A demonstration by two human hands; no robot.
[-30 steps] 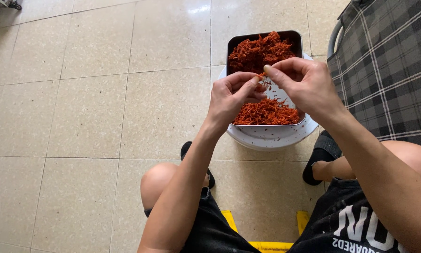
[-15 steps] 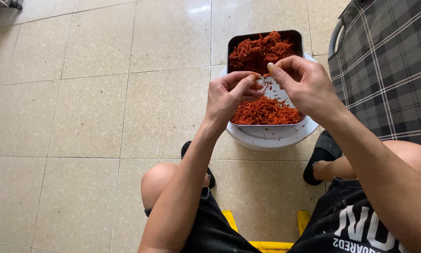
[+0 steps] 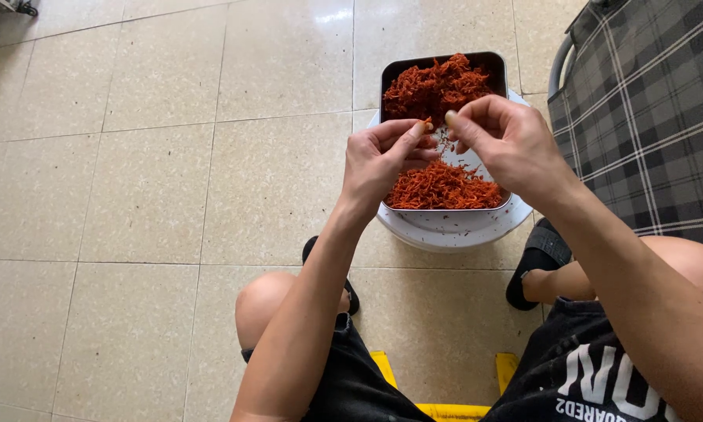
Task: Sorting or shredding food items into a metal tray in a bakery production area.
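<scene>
Picking apart a small red strand (image 3: 428,125) above a dark rectangular tray (image 3: 388,74) of shredded red pieces on a white basin (image 3: 453,230) on the tiled floor. Left hand (image 3: 379,160) and right hand (image 3: 508,144) each pinched shut on it, fingertips nearly meeting. Next, likely a careful pull apart, then dropping the bits into the tray.

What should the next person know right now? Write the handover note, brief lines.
Left hand: raised over the metal tray, fingertips pinching a small red-orange strand.
Right hand: raised beside it, fingertips pinched close to the same strand; whether it grips anything is unclear.
Tray rests on a white round bucket on the tiled floor.
In the tray: a darker red pile at the far end, a brighter orange pile at the near end, a bare gap between.
</scene>
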